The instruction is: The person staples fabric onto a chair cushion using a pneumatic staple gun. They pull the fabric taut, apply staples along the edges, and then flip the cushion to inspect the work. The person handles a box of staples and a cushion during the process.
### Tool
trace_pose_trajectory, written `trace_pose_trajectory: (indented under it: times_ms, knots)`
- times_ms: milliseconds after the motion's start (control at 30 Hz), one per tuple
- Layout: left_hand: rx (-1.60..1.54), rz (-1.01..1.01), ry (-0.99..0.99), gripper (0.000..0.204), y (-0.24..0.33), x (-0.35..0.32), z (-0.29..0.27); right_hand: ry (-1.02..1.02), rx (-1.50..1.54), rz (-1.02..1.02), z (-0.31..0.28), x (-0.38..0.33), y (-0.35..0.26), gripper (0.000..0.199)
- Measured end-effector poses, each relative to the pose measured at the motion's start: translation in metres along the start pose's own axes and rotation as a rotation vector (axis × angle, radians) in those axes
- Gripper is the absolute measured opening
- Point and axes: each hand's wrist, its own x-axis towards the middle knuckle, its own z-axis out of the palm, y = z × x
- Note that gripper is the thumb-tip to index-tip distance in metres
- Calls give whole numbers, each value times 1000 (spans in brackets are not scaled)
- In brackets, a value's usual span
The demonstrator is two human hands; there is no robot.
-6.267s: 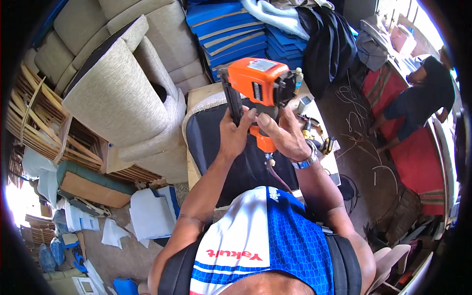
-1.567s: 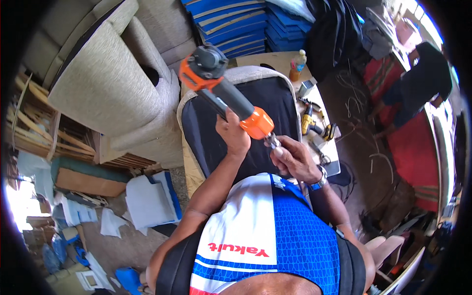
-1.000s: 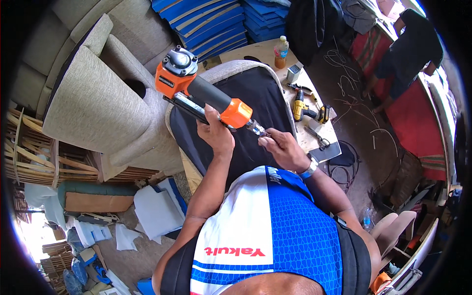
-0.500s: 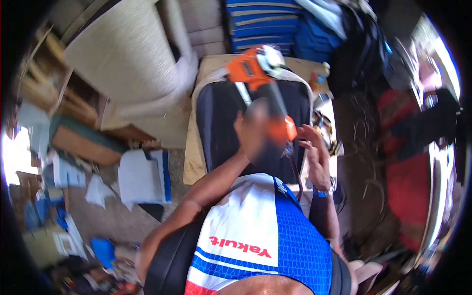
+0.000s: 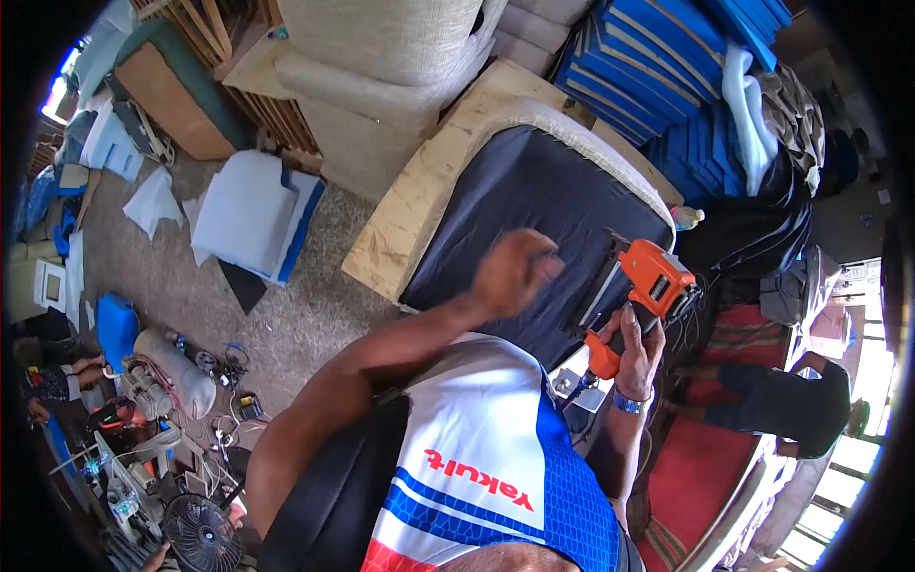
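Nearby, blue foam slabs [image 5: 667,67] flank the stapler [image 5: 640,296].

An upholstery workshop: stacked blue foam slabs [image 5: 658,86] at one o'clock, bare armchair [image 5: 381,86] at twelve (compressor [image 5: 167,372] at eight).

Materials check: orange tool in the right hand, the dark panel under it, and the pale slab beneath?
Stapler-type tool: looks like moulded plastic, orange housing with black parts, slight sheen; right hand grips it. Dark panel: seemingly matte navy fabric, with a beige woven textile edge. Slab: likely bare plywood or board, pale and mottled, unfinished.
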Motion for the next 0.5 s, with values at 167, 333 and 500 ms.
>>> trace_pose_trajectory:
  times_ms: [167, 333, 500]
  knots:
    - [408, -42, 372, 25, -74, 36, -56, -105, -172, -32, 14, 9, 3, 35]
    - [485, 35, 443, 36, -98, 100, -43, -161, -231, -13, 55, 36, 1, 42]
    - [447, 8, 370, 33, -132, 122, -36, -149, -266, 6, 90, 63, 6, 49]
